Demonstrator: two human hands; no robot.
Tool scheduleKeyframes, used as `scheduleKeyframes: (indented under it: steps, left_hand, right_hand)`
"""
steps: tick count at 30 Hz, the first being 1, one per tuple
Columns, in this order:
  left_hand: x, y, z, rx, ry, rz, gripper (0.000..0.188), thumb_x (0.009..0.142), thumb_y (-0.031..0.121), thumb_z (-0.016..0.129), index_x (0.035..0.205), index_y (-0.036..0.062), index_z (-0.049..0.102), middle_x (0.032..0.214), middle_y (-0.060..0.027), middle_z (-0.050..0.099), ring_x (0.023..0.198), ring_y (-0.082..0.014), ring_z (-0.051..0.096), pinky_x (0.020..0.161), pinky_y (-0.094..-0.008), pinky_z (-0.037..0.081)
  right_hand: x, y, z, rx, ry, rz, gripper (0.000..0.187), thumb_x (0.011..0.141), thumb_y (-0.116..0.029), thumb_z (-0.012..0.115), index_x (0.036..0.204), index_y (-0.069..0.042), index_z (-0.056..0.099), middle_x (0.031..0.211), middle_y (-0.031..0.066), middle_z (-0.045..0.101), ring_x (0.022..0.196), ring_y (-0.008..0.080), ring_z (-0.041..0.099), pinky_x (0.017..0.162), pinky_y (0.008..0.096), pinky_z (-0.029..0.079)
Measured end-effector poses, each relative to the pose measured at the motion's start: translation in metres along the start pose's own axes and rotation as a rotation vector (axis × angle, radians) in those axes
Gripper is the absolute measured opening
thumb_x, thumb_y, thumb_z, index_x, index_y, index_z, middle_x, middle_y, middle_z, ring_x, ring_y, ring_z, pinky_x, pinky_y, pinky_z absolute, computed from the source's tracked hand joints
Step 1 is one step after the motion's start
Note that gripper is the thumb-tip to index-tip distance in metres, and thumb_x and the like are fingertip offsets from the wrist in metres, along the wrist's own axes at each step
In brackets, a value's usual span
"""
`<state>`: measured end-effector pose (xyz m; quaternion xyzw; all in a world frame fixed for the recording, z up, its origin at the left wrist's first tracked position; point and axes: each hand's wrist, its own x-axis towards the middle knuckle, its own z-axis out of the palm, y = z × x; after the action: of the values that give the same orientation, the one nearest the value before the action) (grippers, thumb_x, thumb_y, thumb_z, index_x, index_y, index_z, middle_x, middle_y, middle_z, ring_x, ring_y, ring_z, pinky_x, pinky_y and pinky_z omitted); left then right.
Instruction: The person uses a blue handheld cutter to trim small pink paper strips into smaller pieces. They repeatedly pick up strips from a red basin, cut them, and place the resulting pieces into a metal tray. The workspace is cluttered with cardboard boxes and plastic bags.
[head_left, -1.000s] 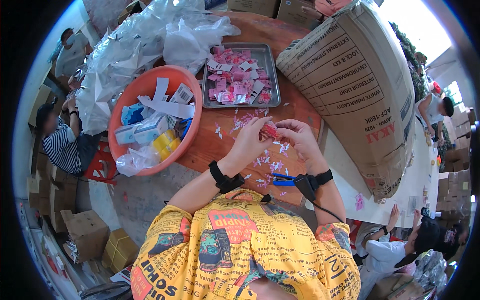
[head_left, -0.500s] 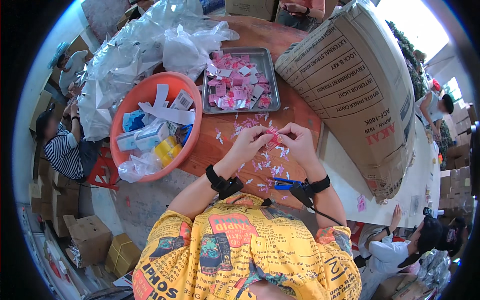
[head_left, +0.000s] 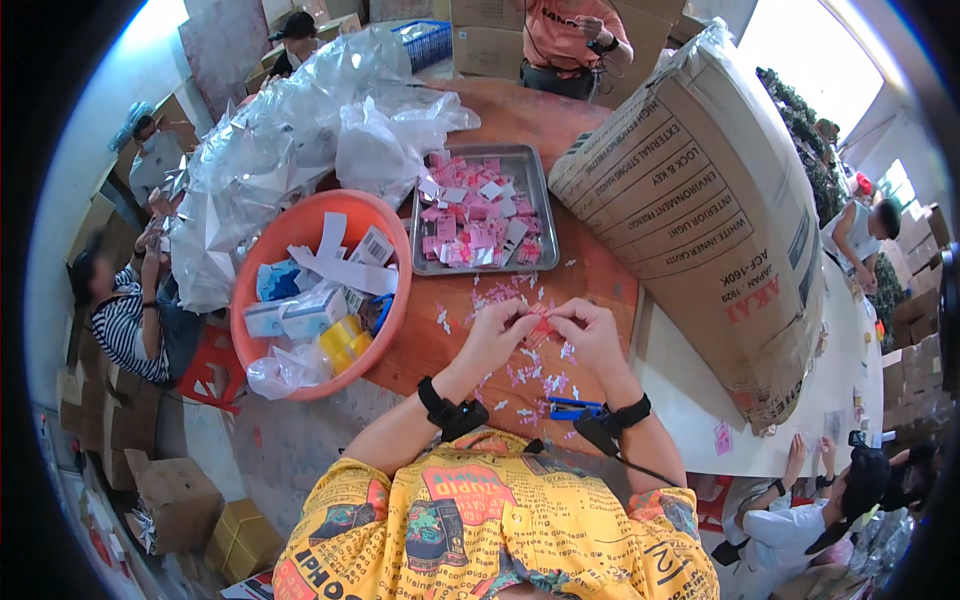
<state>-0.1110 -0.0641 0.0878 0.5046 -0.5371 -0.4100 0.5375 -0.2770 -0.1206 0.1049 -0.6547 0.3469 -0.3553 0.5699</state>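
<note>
The person's left hand (head_left: 497, 337) and right hand (head_left: 592, 338) are close together over the red-brown tabletop (head_left: 592, 245). Both hands pinch one small pink card (head_left: 541, 325) between them. The left thumb and finger press on one side of it, and the right thumb and finger press on the other. The other fingers are bent, so neither hand is spread wide. The fingers hide much of the card, so its full shape is hard to tell. The card is in front of the person, on the near side of a metal tray (head_left: 546, 205) with a pile of pink and white pieces (head_left: 478, 225). Little pink and white bits (head_left: 521, 376) lie scattered below and around the hands. A blue tool (head_left: 576, 409) is near the right wrist, and a big orange tub (head_left: 404, 262) is off to the left.
</note>
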Motion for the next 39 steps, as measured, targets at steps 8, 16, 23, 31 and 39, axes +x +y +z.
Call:
scheduleKeyframes:
  steps: [8,16,23,31,39]
  left_hand:
    - [-0.001,0.002,0.004,-0.16,0.029,-0.03,0.008,0.082,0.006,0.061,0.082,-0.0013,0.058,0.066,-0.0005,0.057,0.06,-0.005,0.053,0.052,-0.0206,0.044]
    - [-0.003,0.006,0.001,-0.275,-0.022,-0.166,0.009,0.079,0.005,0.064,0.08,-0.0027,0.06,0.072,-0.0061,0.063,0.062,-0.0099,0.058,0.056,-0.0222,0.048]
    - [-0.002,-0.003,0.0,-0.285,-0.037,-0.121,0.01,0.076,0.001,0.064,0.084,-0.0038,0.06,0.073,-0.0074,0.063,0.063,-0.011,0.059,0.058,-0.0223,0.049]
    - [-0.005,-0.014,-0.007,-0.25,-0.104,-0.193,0.009,0.075,0.002,0.066,0.078,-0.0036,0.06,0.077,-0.0084,0.063,0.063,-0.0112,0.059,0.058,-0.0228,0.049]
    - [-0.007,0.011,0.006,-0.264,-0.122,-0.236,0.008,0.079,0.006,0.063,0.082,-0.002,0.062,0.086,-0.0075,0.062,0.068,-0.0101,0.058,0.063,-0.0207,0.047]
  right_hand:
    - [0.004,0.003,-0.006,0.07,-0.018,0.084,0.012,0.08,-0.007,0.062,0.087,0.002,0.065,0.072,0.0021,0.062,0.062,0.0063,0.056,0.055,0.0208,0.047]
    - [0.002,0.002,-0.012,0.136,-0.005,0.078,0.014,0.08,-0.007,0.063,0.09,0.002,0.064,0.076,0.0044,0.064,0.062,0.0078,0.057,0.055,0.0221,0.047]
    - [0.003,0.004,-0.017,0.23,-0.082,0.102,0.012,0.08,-0.011,0.063,0.086,0.0,0.064,0.073,0.0035,0.063,0.061,0.0078,0.057,0.054,0.0221,0.046]
    - [0.002,0.009,-0.017,0.247,-0.032,0.091,0.008,0.08,-0.009,0.064,0.081,-0.001,0.063,0.07,0.0029,0.062,0.058,0.007,0.055,0.053,0.0213,0.044]
    - [-0.015,0.018,-0.017,0.235,0.02,0.106,0.005,0.079,-0.006,0.064,0.08,-0.001,0.063,0.068,0.0016,0.06,0.056,0.0062,0.054,0.051,0.02,0.043]
